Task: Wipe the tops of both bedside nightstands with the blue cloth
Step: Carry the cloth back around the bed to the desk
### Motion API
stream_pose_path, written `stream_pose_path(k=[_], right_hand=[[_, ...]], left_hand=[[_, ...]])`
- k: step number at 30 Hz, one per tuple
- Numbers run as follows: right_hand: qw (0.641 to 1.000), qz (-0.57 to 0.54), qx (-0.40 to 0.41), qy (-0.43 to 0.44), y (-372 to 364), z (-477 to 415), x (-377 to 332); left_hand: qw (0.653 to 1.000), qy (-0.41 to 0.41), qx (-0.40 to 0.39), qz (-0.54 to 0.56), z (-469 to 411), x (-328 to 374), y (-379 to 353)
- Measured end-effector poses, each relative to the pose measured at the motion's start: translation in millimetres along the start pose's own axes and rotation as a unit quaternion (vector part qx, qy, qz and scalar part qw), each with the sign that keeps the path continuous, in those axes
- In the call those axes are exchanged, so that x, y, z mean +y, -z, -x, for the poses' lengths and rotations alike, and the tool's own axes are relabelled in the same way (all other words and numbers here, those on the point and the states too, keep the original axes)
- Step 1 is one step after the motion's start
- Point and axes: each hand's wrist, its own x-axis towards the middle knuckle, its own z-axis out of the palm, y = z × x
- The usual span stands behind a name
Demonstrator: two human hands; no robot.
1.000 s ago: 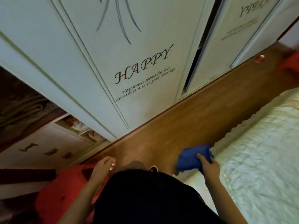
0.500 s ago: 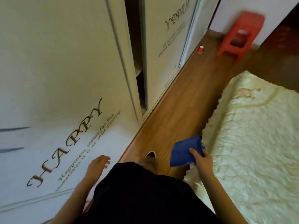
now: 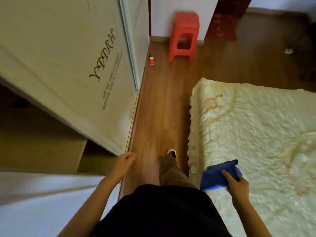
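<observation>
My right hand grips the folded blue cloth and holds it over the near-left edge of the bed. My left hand hangs free beside the wardrobe, fingers loosely curled and holding nothing. No nightstand shows in the head view. One shoe and a trouser leg point along the wooden floor between wardrobe and bed.
A white sliding wardrobe with lettering lines the left; one section stands open and dark. A bed with a cream quilt fills the right. Ahead on the wood floor stand a red plastic stool and a small red cup.
The view has swung right, from facing the wardrobe doors to looking down the strip of floor beside the bed. The stool and cup came into sight. The cloth stayed in my right hand.
</observation>
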Motion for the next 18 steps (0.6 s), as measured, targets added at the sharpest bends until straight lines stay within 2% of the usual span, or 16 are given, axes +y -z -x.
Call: stream_pose_path(k=[7, 11, 14, 18], right_hand=[[1.000, -0.003, -0.017, -0.005, -61, -120, -124], [0.997, 0.018, -0.063, 0.038, -108, -174, -217], [0.994, 0.001, -0.097, 0.040, -147, -208, -281], [0.990, -0.006, -0.131, 0.055, -201, -259, -352]], left_hand=[[0.998, 0.046, 0.044, 0.020, -122, 73, 14], [0.987, 0.088, 0.097, 0.091, -176, 114, 34], [0.980, 0.099, 0.142, 0.094, -209, 141, 45], [0.978, 0.112, 0.155, 0.082, -277, 173, 62]])
